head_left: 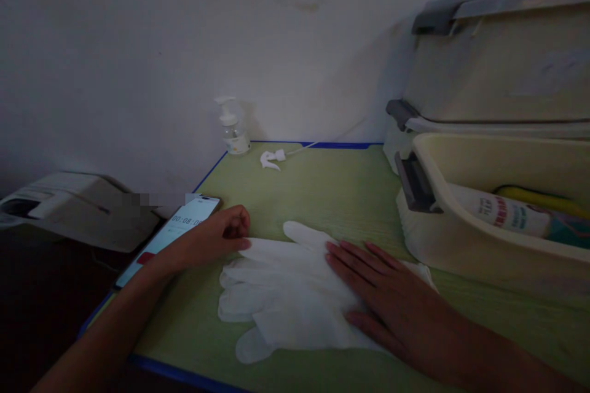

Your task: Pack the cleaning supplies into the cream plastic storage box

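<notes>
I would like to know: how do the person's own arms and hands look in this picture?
Both the left hand and the right hand are bare, without gloves. No sleeve shows on the visible part of either forearm, and I see no watch, bracelet or ring. Fine details are hard to tell in the dim light.

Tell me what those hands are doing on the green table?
Two bare hands are on some white gloves lying on the table. The right hand presses flat over the cuff end. The left hand touches a fingertip of a glove. A phone lies under the left forearm, and a pump bottle stands by the wall.
</notes>
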